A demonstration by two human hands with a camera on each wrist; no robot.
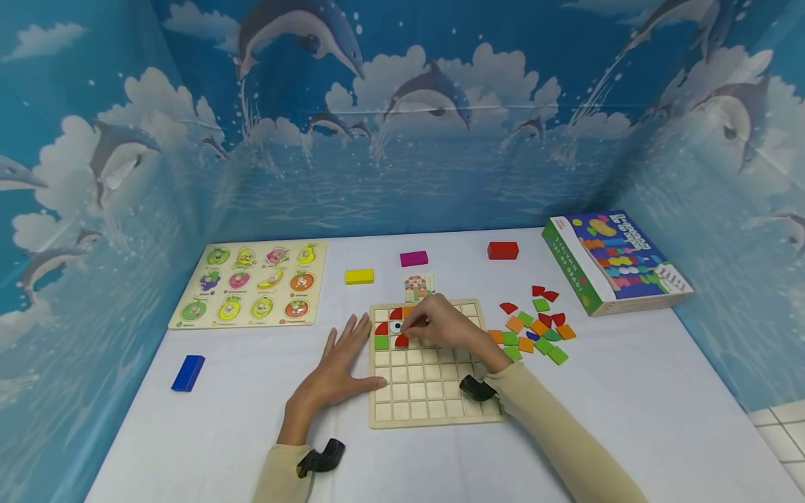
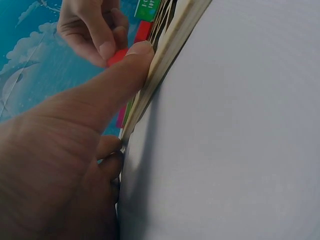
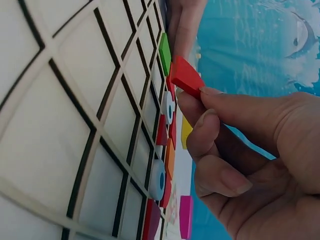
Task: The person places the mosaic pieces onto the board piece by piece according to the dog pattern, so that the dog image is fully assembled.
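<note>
Looks like a screened-off play space, folks: blue dolphin-printed sheeting [image 1: 352,188] walls three sides, and a cream rectangular fruit-picture board [image 1: 248,285] graces the white-covered tabletop [image 1: 239,391]!

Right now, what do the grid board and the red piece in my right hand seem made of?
The grid board looks like matte, unpainted wood, given its pale tan rim and ridges. The red piece your right hand pinches could be painted wood or plastic; its smooth, even colour fits both.
</note>
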